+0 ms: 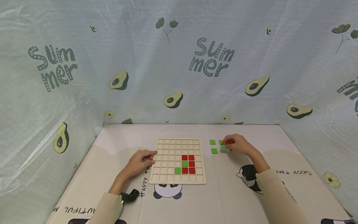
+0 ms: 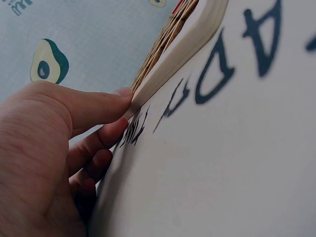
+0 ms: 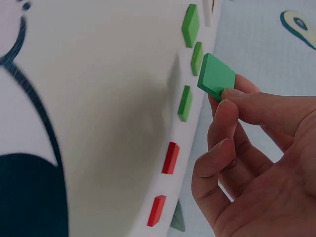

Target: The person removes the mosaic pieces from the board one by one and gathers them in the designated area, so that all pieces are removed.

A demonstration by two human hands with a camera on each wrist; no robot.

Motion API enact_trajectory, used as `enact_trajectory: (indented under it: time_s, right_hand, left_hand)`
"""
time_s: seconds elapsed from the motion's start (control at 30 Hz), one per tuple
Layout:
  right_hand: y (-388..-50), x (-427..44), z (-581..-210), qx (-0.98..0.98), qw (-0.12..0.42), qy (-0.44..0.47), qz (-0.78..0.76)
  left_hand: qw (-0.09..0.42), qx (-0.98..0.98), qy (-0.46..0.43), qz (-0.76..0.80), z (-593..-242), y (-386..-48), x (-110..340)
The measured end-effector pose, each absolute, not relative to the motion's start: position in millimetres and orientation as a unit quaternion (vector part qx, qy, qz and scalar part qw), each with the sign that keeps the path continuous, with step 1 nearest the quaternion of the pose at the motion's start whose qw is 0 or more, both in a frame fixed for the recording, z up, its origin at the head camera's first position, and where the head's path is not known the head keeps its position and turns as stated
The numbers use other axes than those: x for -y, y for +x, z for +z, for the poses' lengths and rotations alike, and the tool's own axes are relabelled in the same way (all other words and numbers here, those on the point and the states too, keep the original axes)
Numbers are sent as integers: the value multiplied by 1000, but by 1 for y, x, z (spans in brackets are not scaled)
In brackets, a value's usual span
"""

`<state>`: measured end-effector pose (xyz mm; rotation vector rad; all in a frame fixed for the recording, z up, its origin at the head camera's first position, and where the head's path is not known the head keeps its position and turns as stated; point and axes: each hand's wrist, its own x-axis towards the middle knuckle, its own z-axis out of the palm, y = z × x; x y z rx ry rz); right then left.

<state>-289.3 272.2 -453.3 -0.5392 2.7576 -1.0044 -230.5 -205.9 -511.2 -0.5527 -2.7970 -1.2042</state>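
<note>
My right hand (image 1: 237,144) pinches a green square tile (image 3: 216,76) between thumb and fingertips, above the table. Near it lie green tiles (image 1: 214,151) and red tiles (image 3: 171,158), the red ones mostly hidden by the hand in the head view. My left hand (image 1: 139,161) is at the left edge of a pale wooden grid board (image 1: 165,178), thumb and index finger holding that edge. In the left wrist view the other fingers curl beside the board's side (image 2: 173,59). Several red tiles (image 1: 191,170) and two green tiles (image 1: 177,170) sit in the board's lower right cells.
The table cover (image 1: 195,205) bears printed pandas and lettering. A black curved object (image 1: 130,196) is by the left wrist. Behind and at both sides hangs a pale curtain (image 1: 145,56) with avocado prints.
</note>
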Motion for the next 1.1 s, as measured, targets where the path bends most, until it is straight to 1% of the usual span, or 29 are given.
enact_trajectory:
  time_s: [0.2, 0.47, 0.73, 1.1]
  right_hand:
    - [-291, -277, -460, -922, 89, -175, -334]
    - [-291, -278, -467, -919, 110, -166, -341]
    - [-290, -274, -468, -924, 94, -178, -324]
    - [-291, -272, -474, -935, 80, -163, -305]
  left_hand:
    - [23, 905, -178, -387, -511, -230, 206]
    - [34, 901, -193, -387, -512, -231, 208]
    - [27, 899, -199, -390, -511, -232, 208]
    - [18, 897, -198, -396, -511, -232, 207]
